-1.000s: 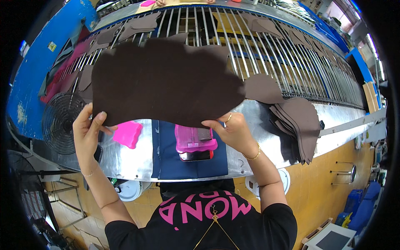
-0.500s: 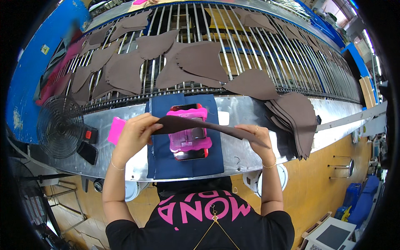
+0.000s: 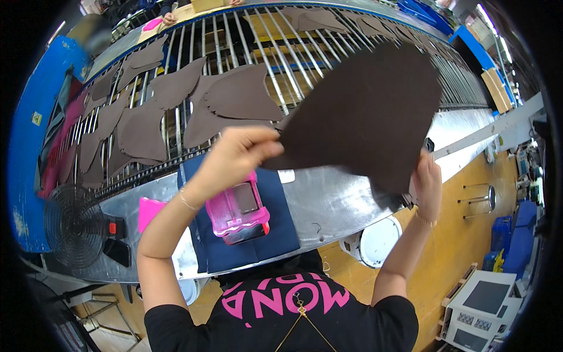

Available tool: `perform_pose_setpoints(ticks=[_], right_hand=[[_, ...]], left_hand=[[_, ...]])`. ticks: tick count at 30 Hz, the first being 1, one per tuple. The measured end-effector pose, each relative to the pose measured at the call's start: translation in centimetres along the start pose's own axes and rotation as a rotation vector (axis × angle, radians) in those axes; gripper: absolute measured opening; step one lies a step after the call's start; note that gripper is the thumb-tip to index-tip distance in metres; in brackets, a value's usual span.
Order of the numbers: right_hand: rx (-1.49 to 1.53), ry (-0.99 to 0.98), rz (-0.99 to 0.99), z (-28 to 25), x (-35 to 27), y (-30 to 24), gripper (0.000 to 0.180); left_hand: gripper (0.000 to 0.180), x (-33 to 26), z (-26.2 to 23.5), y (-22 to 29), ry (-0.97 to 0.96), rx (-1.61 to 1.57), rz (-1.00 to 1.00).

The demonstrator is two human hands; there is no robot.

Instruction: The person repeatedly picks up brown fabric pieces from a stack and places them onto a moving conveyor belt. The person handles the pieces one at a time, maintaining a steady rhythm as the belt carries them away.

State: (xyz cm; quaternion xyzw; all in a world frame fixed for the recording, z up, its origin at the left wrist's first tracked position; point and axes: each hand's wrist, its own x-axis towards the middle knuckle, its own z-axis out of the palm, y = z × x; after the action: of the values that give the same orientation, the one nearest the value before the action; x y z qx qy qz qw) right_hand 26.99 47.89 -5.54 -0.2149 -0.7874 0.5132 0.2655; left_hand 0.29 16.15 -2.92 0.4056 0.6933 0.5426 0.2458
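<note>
A large dark brown panel (image 3: 363,111), cut with a curved edge, is stretched between my two hands over the right of the workbench. Its left tip is pinched in my left hand (image 3: 241,151), fingers closed. At its lower right edge, my right hand (image 3: 427,183) is closed on it, the fingertips partly hidden. The panel covers most of the stack behind it; only a few edges show by my right hand. Below my left hand, a pink plastic holder (image 3: 226,214) with a red and black item under it lies on a dark blue cloth (image 3: 275,234).
Several brown panels (image 3: 141,132) lie on the metal-bar conveyor (image 3: 290,58) beyond the bench. At the left stand a wire-caged fan (image 3: 79,220) and a pink card-like piece (image 3: 149,212). A white bucket (image 3: 380,240) sits below the bench edge. Another person's hand (image 3: 169,19) shows across the conveyor.
Both hands have moved right and upward with the brown panel, which has turned from edge-on to broad side in view. The view has shifted, and the panel now covers the stack.
</note>
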Motion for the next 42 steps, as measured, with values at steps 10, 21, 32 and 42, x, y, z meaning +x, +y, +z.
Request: perform_pose_setpoints(ticks=[10, 21, 32, 42], right_hand=[[-1.240, -0.204, 0.353, 9.4, 19.3, 9.2, 0.060], [-0.363, -0.158, 0.251, 9.4, 19.4, 6.3, 0.052], [-0.753, 0.689, 0.005, -9.9, 2.0, -4.8, 0.035], [-0.881, 0.863, 0.086, -12.4, -6.9, -4.8, 0.036]], left_hand=[[0.029, 4.3, -9.3, 1.0, 0.415, -0.053, 0.067], [0.035, 9.3, -11.6, -2.5, 0.513, -0.116, -0.007], [0.039, 22.7, 0.7, -8.7, 0.153, -0.527, -0.304], [0.038, 25.1, 5.4, -18.9, 0.123, -0.539, -0.625]])
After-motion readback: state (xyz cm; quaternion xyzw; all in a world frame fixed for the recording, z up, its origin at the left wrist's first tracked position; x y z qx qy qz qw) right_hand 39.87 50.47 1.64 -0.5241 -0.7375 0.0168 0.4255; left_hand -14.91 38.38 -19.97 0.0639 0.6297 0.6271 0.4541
